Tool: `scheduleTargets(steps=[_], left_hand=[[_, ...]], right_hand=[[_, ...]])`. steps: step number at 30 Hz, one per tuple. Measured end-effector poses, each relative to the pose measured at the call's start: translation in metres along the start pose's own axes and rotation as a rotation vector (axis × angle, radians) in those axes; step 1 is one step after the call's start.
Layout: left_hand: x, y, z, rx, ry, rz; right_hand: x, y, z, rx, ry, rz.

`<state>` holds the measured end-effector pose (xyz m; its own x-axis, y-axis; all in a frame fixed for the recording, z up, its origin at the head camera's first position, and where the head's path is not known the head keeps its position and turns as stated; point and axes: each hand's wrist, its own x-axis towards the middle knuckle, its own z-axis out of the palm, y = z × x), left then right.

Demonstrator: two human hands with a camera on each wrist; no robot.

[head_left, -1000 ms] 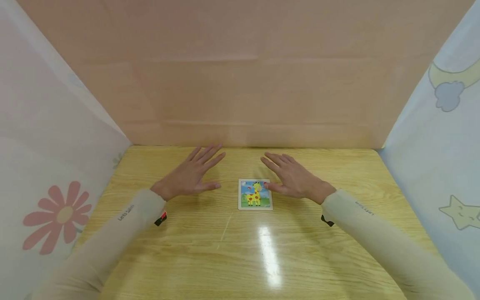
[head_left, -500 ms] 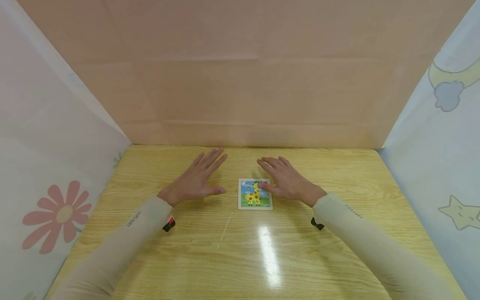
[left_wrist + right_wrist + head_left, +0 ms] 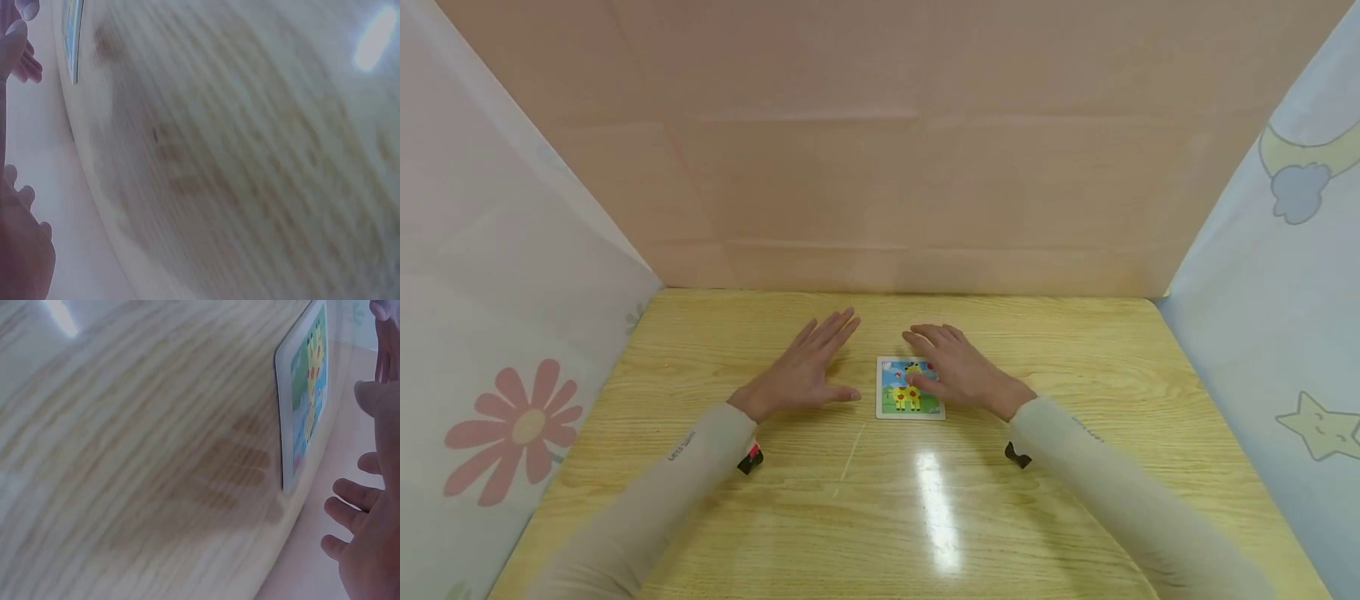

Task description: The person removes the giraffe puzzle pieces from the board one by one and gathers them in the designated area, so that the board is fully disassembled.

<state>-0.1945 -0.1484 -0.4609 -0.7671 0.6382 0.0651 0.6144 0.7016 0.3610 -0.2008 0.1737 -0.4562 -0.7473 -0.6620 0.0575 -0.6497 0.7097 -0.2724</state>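
Note:
A small square giraffe picture puzzle point(image 3: 891, 404) with a pale border lies flat on the wooden table point(image 3: 820, 517). My left hand point(image 3: 801, 372), fingers spread and holding nothing, is just left of it, the thumb pointing at its left edge. My right hand point(image 3: 966, 372) hovers over the puzzle's right side, its thumb and fingers overlapping the giraffe's head in the head view. In the right wrist view the puzzle point(image 3: 306, 394) lies below the right hand point(image 3: 369, 519), with the hand's shadow on the wood beside it. The left wrist view shows only the puzzle's edge point(image 3: 74, 44).
A plain tan backdrop point(image 3: 880, 183) rises behind the table's far edge. Patterned cloth walls stand at either side, with a red flower point(image 3: 529, 427) on the left and a star point(image 3: 1318, 425) on the right. Light glares off the tabletop near the front.
Both hands have moved inward and slightly nearer to the body, closing the gap between them. The right hand now covers more of the puzzle, which has stayed in place.

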Motion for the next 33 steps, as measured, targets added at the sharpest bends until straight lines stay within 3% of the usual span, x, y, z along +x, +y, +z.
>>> scheduleTargets(steps=[14,33], left_hand=[[0.003,0.014,0.017,-0.094,-0.061,-0.048],[0.008,0.024,0.033,-0.041,-0.201,-0.066]], right_hand=[[0.003,-0.009,0.012,0.029,-0.023,-0.003],[0.009,-0.019,0.02,0.036,-0.057,0.006]])
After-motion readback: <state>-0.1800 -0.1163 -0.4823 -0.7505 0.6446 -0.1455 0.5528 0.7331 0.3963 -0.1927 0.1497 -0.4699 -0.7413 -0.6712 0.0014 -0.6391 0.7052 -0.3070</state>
